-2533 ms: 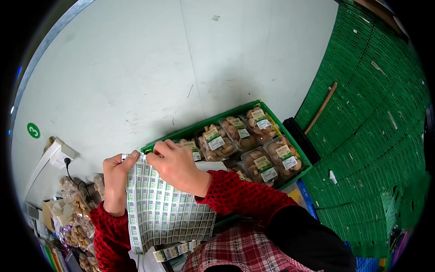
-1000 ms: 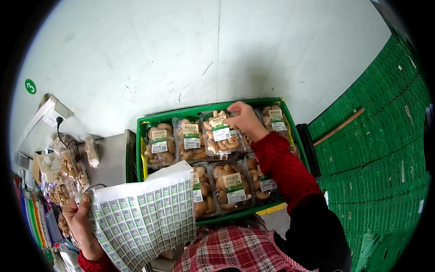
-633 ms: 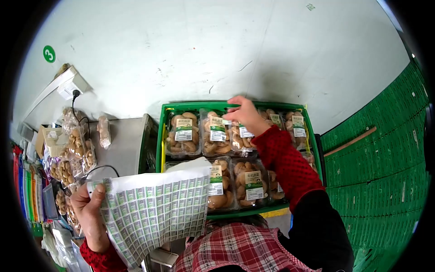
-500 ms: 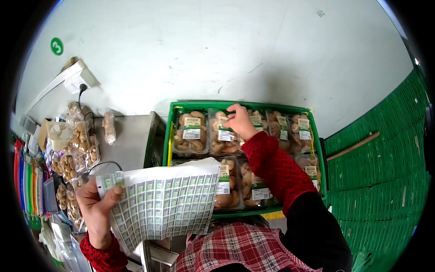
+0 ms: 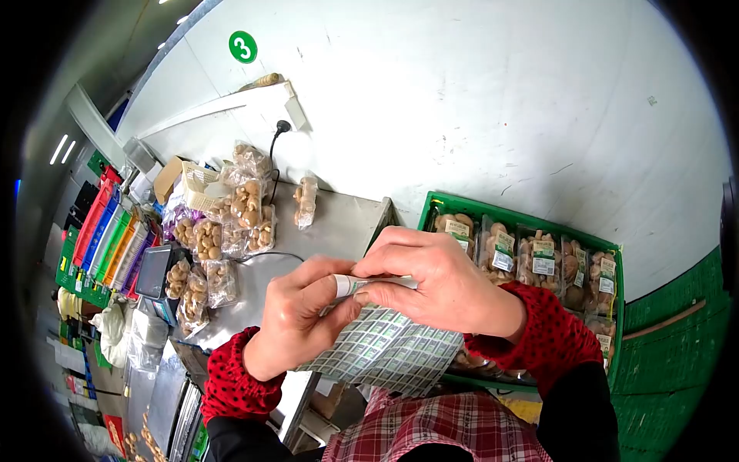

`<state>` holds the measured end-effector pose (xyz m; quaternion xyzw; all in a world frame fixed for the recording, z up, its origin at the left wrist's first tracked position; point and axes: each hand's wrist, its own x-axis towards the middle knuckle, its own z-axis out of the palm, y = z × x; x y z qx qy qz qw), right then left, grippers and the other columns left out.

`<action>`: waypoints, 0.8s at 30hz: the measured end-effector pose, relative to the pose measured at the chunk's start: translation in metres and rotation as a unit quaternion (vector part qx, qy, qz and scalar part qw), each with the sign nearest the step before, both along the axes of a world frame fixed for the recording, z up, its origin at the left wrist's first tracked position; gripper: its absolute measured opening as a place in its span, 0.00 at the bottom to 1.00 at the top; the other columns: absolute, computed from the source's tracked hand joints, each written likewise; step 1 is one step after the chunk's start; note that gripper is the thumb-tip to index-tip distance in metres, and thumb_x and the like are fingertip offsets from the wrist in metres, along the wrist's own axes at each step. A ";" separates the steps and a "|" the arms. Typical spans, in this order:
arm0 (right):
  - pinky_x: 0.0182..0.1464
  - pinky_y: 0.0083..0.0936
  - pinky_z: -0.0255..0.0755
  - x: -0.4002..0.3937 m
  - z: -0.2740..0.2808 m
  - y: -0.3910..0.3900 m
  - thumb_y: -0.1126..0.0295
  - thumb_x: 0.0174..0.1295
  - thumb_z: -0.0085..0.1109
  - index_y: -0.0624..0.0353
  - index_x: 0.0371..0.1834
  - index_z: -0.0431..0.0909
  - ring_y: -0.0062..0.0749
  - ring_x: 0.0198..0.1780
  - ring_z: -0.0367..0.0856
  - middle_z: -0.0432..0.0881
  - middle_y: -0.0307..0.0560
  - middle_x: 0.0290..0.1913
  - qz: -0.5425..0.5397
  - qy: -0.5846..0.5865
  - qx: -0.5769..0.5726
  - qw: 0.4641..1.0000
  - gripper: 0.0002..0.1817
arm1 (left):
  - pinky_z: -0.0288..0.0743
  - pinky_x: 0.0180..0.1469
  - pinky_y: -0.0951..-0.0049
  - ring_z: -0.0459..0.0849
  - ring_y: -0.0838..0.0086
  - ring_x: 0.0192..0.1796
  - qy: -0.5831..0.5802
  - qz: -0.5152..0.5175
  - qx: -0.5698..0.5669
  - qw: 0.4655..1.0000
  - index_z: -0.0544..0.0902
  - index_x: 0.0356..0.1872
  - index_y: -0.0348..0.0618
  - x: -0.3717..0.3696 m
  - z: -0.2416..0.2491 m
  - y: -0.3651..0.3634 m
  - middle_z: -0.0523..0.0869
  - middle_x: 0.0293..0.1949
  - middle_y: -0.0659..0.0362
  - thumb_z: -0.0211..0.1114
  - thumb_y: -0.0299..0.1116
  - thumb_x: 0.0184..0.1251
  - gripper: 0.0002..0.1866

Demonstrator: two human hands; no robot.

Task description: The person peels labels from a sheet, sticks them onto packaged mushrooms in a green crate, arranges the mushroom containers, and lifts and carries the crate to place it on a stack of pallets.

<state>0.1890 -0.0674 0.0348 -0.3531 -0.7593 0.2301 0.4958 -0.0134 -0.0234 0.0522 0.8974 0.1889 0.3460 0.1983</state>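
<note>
A sheet of small printed green-and-white labels (image 5: 396,350) hangs in front of me, its upper edge curled over into a white fold. My left hand (image 5: 296,319) grips that edge from the left, thumb and fingers pinched together. Close beside it, my right hand (image 5: 443,285) pinches the same fold, its thumb under and fingers over the paper. Behind the hands stands a green crate (image 5: 525,219) holding several clear packs of mushrooms (image 5: 542,266) with labels on them. My right hand and sleeve hide part of the crate.
On the metal table (image 5: 331,219) to the left lie several bagged mushroom packs (image 5: 246,204), a cream basket (image 5: 198,186) and a dark-screened device (image 5: 156,271). A black cable (image 5: 273,150) runs down the wall. Stacked green crates (image 5: 670,362) stand at right.
My right hand has left the mushroom packs in the crate and now pinches the label sheet beside my left hand. The sheet's top edge is now folded over. My view has swung left.
</note>
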 end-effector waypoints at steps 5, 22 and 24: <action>0.32 0.23 0.76 -0.025 -0.012 0.004 0.75 0.43 0.72 0.64 0.34 0.82 0.30 0.34 0.79 0.77 0.43 0.33 -0.151 -0.073 0.258 0.951 0.13 | 0.65 0.22 0.69 0.74 0.67 0.19 0.004 0.060 0.018 0.998 0.79 0.24 0.35 -0.014 -0.011 0.001 0.75 0.21 0.55 0.73 0.19 0.49 0.09; 0.31 0.22 0.74 -0.018 -0.063 0.016 0.72 0.52 0.64 0.60 0.34 0.82 0.28 0.33 0.78 0.79 0.41 0.32 -0.229 -0.052 0.205 0.950 0.07 | 0.71 0.30 0.78 0.80 0.77 0.27 0.011 0.059 -0.119 0.991 0.85 0.28 0.35 -0.035 -0.038 0.039 0.85 0.29 0.57 0.78 0.26 0.50 0.09; 0.29 0.17 0.72 0.029 -0.077 0.013 0.74 0.64 0.61 0.61 0.32 0.86 0.16 0.31 0.80 0.87 0.39 0.31 -0.273 0.260 -0.110 0.920 0.05 | 0.70 0.31 0.79 0.79 0.79 0.27 -0.024 0.136 -0.196 0.971 0.85 0.30 0.36 -0.066 -0.037 0.046 0.83 0.27 0.61 0.77 0.27 0.50 0.10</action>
